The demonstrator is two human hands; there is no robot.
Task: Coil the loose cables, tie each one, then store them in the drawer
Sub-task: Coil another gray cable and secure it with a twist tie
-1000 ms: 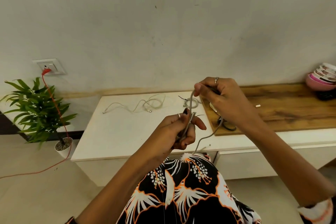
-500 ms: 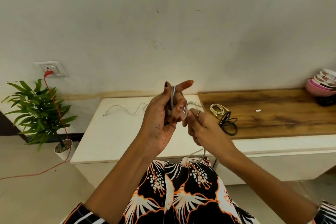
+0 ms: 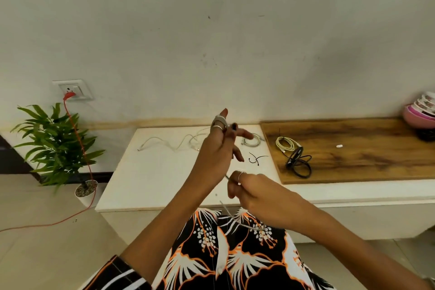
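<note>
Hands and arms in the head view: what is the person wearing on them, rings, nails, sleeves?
The left hand has silver rings on its raised fingers and a dark-painted nail on one finger. The right hand wears one silver ring. Both forearms are bare. At the left elbow a black sleeve cuff with white and orange stripes shows, matching the black, white and orange floral garment.

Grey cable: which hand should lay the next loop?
Right, probably. The right hand pinches the free run of the grey cable, whose tail hangs below it. The left hand is raised with cable turns round its fingers, so it acts as the spool.
</note>
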